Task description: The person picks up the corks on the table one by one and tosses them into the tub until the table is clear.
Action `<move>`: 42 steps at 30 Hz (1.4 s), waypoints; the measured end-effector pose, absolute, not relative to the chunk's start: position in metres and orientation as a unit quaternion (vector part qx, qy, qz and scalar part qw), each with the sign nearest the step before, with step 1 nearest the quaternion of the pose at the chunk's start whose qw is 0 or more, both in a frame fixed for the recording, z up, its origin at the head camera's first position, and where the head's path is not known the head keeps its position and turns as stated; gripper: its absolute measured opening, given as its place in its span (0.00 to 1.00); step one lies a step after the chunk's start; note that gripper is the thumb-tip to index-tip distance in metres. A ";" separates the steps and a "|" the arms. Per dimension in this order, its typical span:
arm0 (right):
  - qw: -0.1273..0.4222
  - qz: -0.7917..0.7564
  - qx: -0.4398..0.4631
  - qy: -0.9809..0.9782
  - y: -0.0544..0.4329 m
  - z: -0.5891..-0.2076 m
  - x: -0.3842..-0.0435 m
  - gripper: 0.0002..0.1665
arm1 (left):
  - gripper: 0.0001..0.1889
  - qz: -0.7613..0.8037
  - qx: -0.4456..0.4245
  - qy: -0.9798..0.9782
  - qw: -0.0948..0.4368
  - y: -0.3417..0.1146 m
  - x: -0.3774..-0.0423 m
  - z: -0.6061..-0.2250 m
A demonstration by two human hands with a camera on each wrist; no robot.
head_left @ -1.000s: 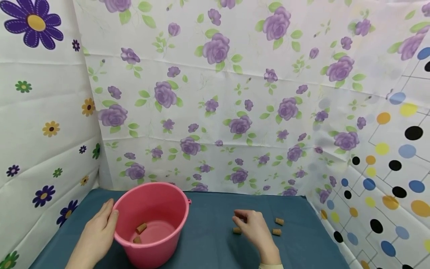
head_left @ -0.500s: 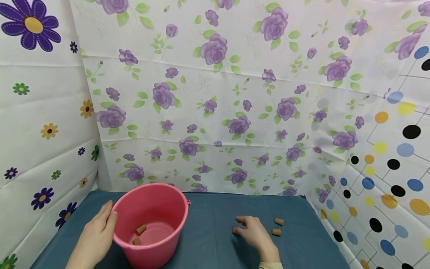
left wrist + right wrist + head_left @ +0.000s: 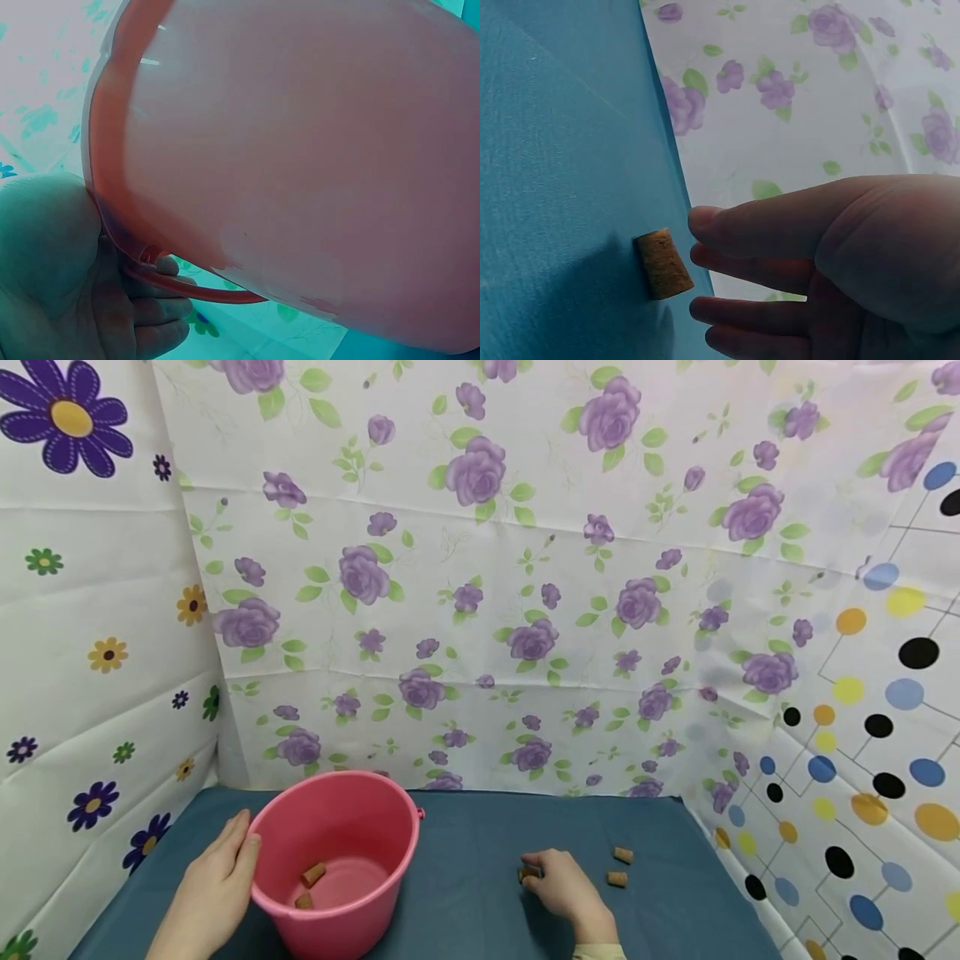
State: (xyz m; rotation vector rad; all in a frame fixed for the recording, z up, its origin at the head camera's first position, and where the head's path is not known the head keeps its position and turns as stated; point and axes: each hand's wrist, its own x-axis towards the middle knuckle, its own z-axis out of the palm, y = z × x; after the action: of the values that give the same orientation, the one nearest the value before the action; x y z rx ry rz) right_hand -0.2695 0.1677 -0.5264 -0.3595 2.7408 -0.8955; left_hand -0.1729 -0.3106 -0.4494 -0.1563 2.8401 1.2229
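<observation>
In the head view, my left hand [image 3: 210,881] holds the side of a pink plastic bucket [image 3: 337,927], thumb near its rim. The left wrist view shows the fingers [image 3: 161,337] beside the bucket's hanging handle [image 3: 217,294]. Two corks lie inside the bucket, one cork [image 3: 312,874] behind the other cork [image 3: 303,901]. My right hand [image 3: 561,885] is low over the table, thumb and fingers spread about a third cork [image 3: 527,874]. In the right wrist view, that cork [image 3: 664,264] lies just beyond the fingertips [image 3: 703,219], with a gap between.
Two more corks lie right of my right hand, a farther cork [image 3: 623,855] and a nearer cork [image 3: 617,879]. Blue cloth [image 3: 465,835] covers the table. A floral sheet [image 3: 450,610] hangs at the back, with patterned sheets on both sides.
My right hand has lowered toward the leftmost cork on the table, and its thumb and fingers have come around it. The left hand stays at the bucket. The view has shifted slightly.
</observation>
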 end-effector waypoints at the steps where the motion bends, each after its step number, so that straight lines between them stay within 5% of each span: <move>1: 0.115 -0.302 -0.121 0.939 0.167 -0.527 -0.270 0.22 | 0.43 0.395 -0.050 0.917 0.022 -0.311 -0.173 -0.449; 42: 0.086 -0.302 -0.017 0.949 0.166 -0.544 -0.278 0.12 | 0.46 0.386 -0.054 0.920 0.048 -0.314 -0.177 -0.452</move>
State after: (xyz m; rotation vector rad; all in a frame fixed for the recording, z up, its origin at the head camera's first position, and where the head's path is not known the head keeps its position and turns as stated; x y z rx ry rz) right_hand -0.2779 0.1664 -0.5437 -0.0518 2.8283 -0.9003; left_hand -0.1767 -0.3141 -0.4523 -0.1648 2.8033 1.1777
